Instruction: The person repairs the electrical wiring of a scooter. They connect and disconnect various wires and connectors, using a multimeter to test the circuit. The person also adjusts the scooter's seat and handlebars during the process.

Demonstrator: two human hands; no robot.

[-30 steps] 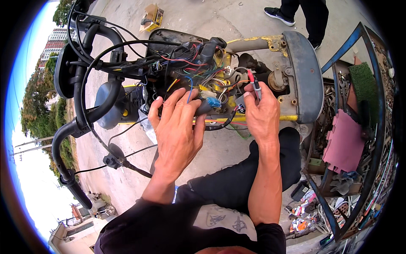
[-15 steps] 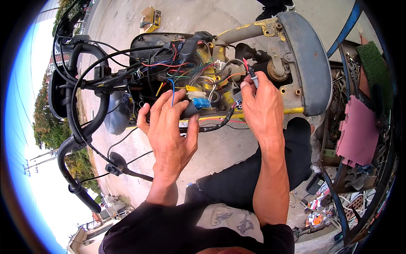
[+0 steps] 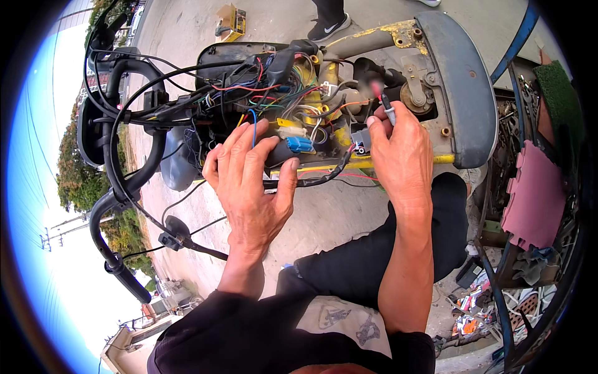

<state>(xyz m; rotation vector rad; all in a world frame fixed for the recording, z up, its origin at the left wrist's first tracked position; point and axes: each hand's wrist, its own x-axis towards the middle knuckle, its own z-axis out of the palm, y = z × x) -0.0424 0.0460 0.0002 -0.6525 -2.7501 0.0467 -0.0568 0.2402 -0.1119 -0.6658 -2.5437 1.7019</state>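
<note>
My right hand [image 3: 402, 156] pinches a slim pen-like test probe [image 3: 387, 109] with a grey body and a black and red front end. Its tip is blurred above the bare scooter frame. Close by that hand's fingers is a grey plug connector [image 3: 360, 142] on a black-wrapped cable. My left hand [image 3: 249, 187] has thumb and forefinger on either side of a black-sleeved blue connector [image 3: 300, 144]. Its other fingers rest bent along the wiring. A tangle of coloured wires [image 3: 293, 93] fills the opened body of the scooter between both hands.
Handlebars [image 3: 151, 156] with looping black cables reach out at the left. The grey tail panel [image 3: 458, 87] is on the right. Beyond the scooter stand a yellow box [image 3: 231, 23] and another person's black shoe [image 3: 330, 27]. A rack with a pink foam mat [image 3: 532, 196] borders the right side.
The probe in my right hand has shifted slightly right and its tip is now blurred. My left hand stays by the blue connector. Another person's foot has stepped further into view.
</note>
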